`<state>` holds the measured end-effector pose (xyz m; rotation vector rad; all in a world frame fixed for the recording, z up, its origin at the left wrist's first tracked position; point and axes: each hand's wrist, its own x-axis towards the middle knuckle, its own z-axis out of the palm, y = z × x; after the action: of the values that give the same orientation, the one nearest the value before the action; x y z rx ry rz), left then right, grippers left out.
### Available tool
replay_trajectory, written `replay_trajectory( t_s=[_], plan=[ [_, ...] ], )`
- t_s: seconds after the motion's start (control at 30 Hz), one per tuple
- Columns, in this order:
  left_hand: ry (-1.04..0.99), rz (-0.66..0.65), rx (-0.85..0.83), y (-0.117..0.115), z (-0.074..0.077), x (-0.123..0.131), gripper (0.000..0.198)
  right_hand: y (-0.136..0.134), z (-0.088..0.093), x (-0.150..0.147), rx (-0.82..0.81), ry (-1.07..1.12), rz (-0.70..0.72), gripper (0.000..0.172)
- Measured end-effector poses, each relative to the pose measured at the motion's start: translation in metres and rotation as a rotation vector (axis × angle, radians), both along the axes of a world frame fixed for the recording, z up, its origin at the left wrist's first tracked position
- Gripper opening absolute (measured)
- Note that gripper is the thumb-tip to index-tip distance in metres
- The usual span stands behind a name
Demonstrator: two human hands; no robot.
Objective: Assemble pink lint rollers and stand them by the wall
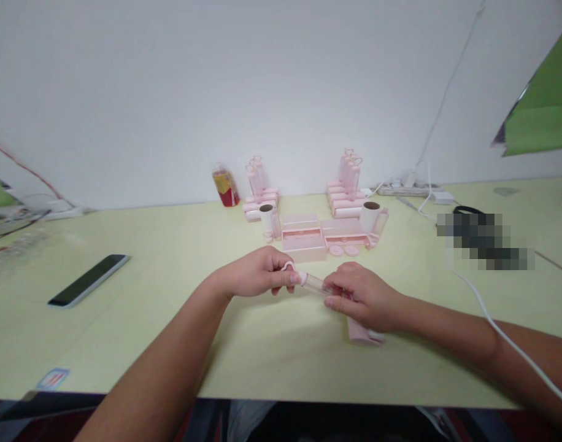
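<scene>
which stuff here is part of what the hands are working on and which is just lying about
In hand: left hand and right hand hold the pink handle; pink case; rolls; handle stacks.

Lying about: phone, can, power strip, white cable.

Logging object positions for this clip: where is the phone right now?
In the head view, the phone lies flat on the table, far left of the left hand, screen dark.

Phone [88, 280] left of hands [308, 285]
</scene>
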<state>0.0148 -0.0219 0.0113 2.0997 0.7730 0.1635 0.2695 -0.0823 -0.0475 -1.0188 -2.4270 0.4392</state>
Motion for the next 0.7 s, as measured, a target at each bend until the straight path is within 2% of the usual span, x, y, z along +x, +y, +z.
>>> replay_trajectory(
  t_s=[0.7],
  plan=[
    [0.017,0.038,0.147,-0.013,0.007,0.008,0.042,0.001,-0.006,0.001,0.012,0.079,0.021,0.028]
  ],
)
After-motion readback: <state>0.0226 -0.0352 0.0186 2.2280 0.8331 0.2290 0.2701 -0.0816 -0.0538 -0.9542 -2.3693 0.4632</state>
